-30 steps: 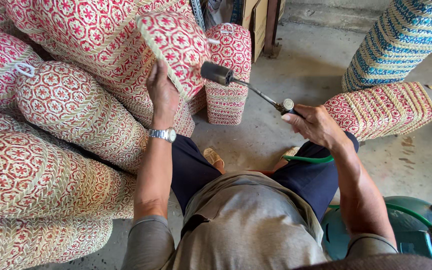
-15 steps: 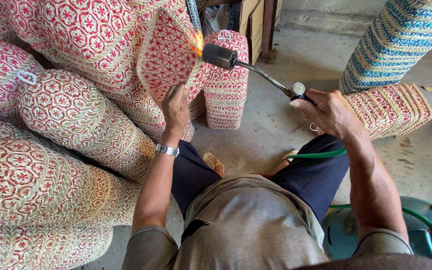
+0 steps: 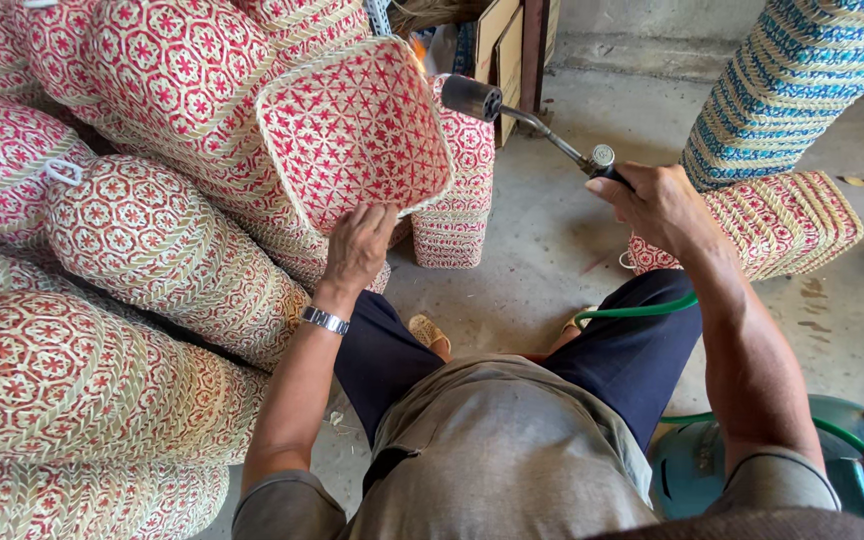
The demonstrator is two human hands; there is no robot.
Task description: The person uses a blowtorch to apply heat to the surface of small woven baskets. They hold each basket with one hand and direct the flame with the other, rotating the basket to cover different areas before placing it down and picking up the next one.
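Observation:
My left hand (image 3: 357,245) grips the lower rim of a red-and-cream woven basket (image 3: 352,135), tilted so that its inside faces me. My right hand (image 3: 657,205) is shut on the handle of a metal gas torch (image 3: 532,125), held out in front of me. The torch's black nozzle points left at the basket's upper right edge, where a small orange flame (image 3: 418,48) shows. A green hose (image 3: 637,312) runs from under my right forearm down across my dark trousers. A silver watch sits on my left wrist.
Stacks of red-and-cream woven baskets (image 3: 102,250) fill the left side. Another small stack (image 3: 452,200) stands ahead on the concrete floor. A blue-and-cream stack (image 3: 792,80) and a red one (image 3: 792,220) are at right. A teal gas cylinder (image 3: 702,470) sits at lower right.
The basket has been turned from edge-on to show its inside, and my left hand has dropped to its lower rim. The torch rose and a flame appeared at the basket's edge.

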